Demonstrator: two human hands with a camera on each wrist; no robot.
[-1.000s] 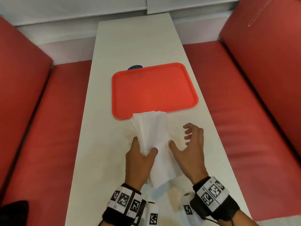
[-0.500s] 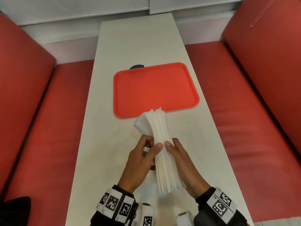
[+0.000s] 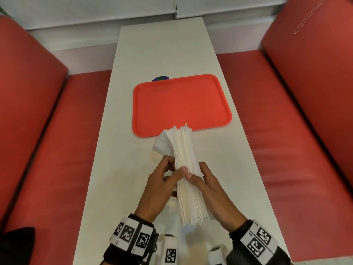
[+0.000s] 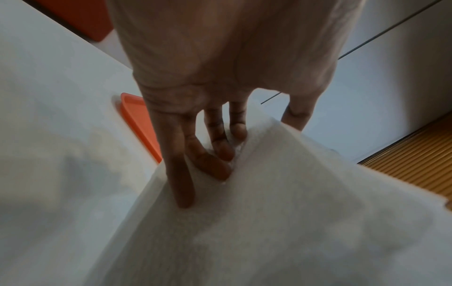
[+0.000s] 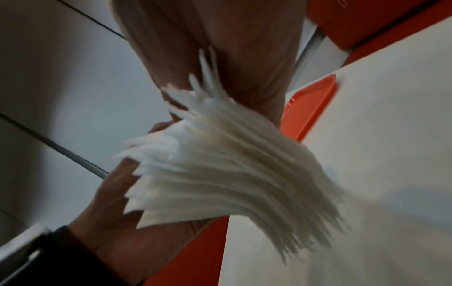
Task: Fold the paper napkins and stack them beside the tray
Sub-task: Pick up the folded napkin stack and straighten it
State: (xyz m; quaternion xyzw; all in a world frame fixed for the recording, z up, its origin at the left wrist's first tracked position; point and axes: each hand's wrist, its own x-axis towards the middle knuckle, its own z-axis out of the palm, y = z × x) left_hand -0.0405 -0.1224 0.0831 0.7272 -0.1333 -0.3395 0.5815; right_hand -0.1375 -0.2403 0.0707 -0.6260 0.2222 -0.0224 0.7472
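Observation:
A thick stack of white paper napkins (image 3: 186, 169) stands on edge above the white table, held between both hands. My left hand (image 3: 162, 186) grips it from the left, thumb on top and fingers (image 4: 215, 147) curled against the outer sheet. My right hand (image 3: 208, 190) grips the right side, thumb on the stack's top edge. The stack's fanned edges (image 5: 220, 160) fill the right wrist view. The empty orange tray (image 3: 181, 104) lies just beyond the stack's far end.
The narrow white table (image 3: 166, 46) runs between red bench seats (image 3: 63, 150) on both sides, with padded red backs. A small purple object (image 3: 160, 79) peeks from behind the tray's far edge. A white wall closes the far end.
The stack lay flatter under my left hand with the right hand apart and open. Now both hands grip it and it stands on edge. It has barely moved in the last half second.

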